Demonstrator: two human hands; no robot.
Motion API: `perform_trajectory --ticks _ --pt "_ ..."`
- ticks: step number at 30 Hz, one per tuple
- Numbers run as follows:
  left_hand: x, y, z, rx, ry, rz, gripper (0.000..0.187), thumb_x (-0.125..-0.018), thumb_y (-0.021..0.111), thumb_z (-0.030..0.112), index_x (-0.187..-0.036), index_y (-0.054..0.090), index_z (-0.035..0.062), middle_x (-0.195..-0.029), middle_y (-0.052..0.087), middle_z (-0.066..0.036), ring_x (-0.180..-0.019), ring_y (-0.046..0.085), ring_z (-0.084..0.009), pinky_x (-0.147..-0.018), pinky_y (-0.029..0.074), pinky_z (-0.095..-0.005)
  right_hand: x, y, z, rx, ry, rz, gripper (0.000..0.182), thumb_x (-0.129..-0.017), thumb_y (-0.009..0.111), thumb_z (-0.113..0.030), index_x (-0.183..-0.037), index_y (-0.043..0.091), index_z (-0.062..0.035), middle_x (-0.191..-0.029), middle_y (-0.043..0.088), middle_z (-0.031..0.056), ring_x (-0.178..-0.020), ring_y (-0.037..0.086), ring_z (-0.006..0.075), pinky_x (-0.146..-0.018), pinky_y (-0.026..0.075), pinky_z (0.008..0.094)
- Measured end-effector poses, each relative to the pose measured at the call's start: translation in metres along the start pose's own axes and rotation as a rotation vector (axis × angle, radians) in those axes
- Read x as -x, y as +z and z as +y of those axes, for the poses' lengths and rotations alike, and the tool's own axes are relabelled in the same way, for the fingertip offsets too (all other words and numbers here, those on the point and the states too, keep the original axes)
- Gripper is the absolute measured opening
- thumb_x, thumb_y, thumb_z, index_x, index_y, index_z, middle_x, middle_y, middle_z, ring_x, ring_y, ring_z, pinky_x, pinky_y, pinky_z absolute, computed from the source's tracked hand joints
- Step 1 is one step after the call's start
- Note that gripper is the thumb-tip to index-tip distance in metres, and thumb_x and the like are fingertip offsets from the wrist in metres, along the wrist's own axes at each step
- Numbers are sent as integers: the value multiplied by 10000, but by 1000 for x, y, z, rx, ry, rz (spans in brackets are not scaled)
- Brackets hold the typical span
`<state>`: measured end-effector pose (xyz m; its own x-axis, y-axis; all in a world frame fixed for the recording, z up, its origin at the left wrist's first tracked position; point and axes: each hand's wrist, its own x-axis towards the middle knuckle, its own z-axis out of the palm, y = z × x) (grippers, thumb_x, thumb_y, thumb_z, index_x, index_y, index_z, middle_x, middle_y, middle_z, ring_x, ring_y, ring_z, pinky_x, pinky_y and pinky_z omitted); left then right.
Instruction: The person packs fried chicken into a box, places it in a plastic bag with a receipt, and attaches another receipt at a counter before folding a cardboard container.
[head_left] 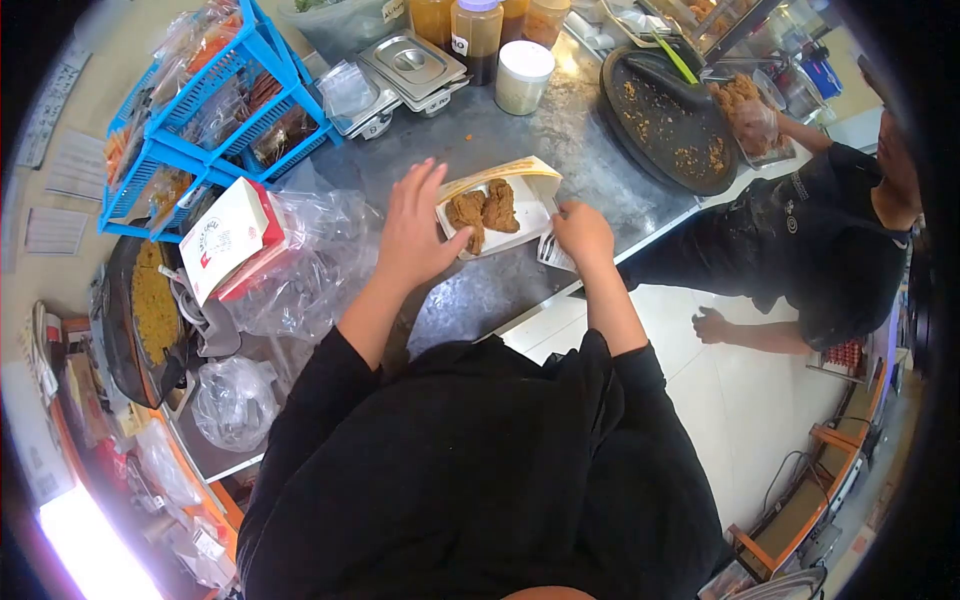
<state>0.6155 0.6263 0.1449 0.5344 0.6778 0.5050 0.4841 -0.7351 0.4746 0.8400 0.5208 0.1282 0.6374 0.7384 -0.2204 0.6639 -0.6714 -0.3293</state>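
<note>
An open paper box (532, 226) with a yellow-printed raised flap lies on the metal counter. Two pieces of fried chicken (500, 207) rest inside it. My left hand (412, 225) is at the box's left side, fingers apart, its thumb reaching over the near left corner beside the chicken. On the right, my right hand (583, 236) has its fingers closed at the box's right edge, on a white printed flap (553, 252).
Left stand blue baskets (225, 150), a red-and-white box (235, 240), plastic bags (325, 255) and a pan of yellow food (155, 300). Behind are steel containers (412, 60) and jars (524, 76). A round black tray (670, 120) sits right, near a co-worker (810, 230) handling fried chicken.
</note>
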Motion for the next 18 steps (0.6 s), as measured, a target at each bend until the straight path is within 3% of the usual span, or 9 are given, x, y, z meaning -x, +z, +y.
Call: perform_trajectory --ticks 2,5,7,9,10,12,13,15,18 --pt "-18 -6 10 -17 9 -172 460 -829 593 295 -1212 506 56 -1129 592 -170 -1017 570 -357 -865 463 -413 -10 9 5 36 -3 -36 295 -836 494 -257 -1002 661 -78 -958 656 188 -924 616 383 -809 480 467" --pt "-47 -12 8 -11 -229 -642 419 -872 521 303 -1191 504 32 -916 658 -169 -865 622 -381 -814 485 -444 -24 6 7 -9 -46 52 293 -840 493 -269 -1000 657 -86 -932 658 190 -917 618 377 -806 481 458" --pt "-39 7 -13 -113 -100 -547 389 -889 466 289 -1164 508 18 -787 654 -171 -771 648 -351 -721 513 -427 -17 -7 2 -63 -51 142 288 -835 516 -287 -981 662 -85 -913 658 192 -905 621 378 -797 483 453" --pt "-38 9 -13 1 -211 -553 376 -895 430 268 -1161 500 11 -758 653 -184 -729 666 -325 -645 532 -410 5 -26 -7 -141 -108 95 289 -828 546 -304 -979 664 -87 -902 658 194 -902 619 381 -793 483 447" --pt "-38 -2 0 164 -386 -601 376 -893 421 255 -1170 490 11 -794 653 -195 -733 671 -314 -615 536 -402 20 -36 -13 -194 -164 7 294 -822 565 -313 -987 663 -90 -901 658 194 -904 616 385 -794 481 444" --pt "-26 -5 15 515 -616 -714 399 -887 404 230 -1219 432 11 -880 642 -220 -734 677 -301 -564 541 -385 67 -59 -33 -247 -392 -183 409 -798 672 -303 -1141 623 -85 -970 663 162 -901 627 348 -769 482 401" --pt "-19 0 19 705 -666 -777 429 -882 395 219 -1257 384 10 -931 631 -233 -731 678 -300 -543 541 -377 90 -54 -41 -264 -415 -183 399 -785 680 -276 -1131 626 -84 -975 659 168 -892 628 348 -760 486 403" --pt "-5 -2 30 1135 -1084 -903 722 -871 516 275 -1394 97 6 -1119 562 -255 -792 667 -327 -610 558 -429 119 -38 -46 -255 -414 -123 364 -776 678 -234 -1110 636 -95 -973 656 167 -866 632 344 -739 494 401" --pt "5 -9 53 920 -869 -870 978 -831 629 384 -1409 -64 8 -1132 560 -244 -959 622 -344 -803 516 -483 125 -12 -34 -173 -365 -31 296 -801 601 -190 -1091 636 -143 -959 656 138 -841 635 329 -717 502 403"
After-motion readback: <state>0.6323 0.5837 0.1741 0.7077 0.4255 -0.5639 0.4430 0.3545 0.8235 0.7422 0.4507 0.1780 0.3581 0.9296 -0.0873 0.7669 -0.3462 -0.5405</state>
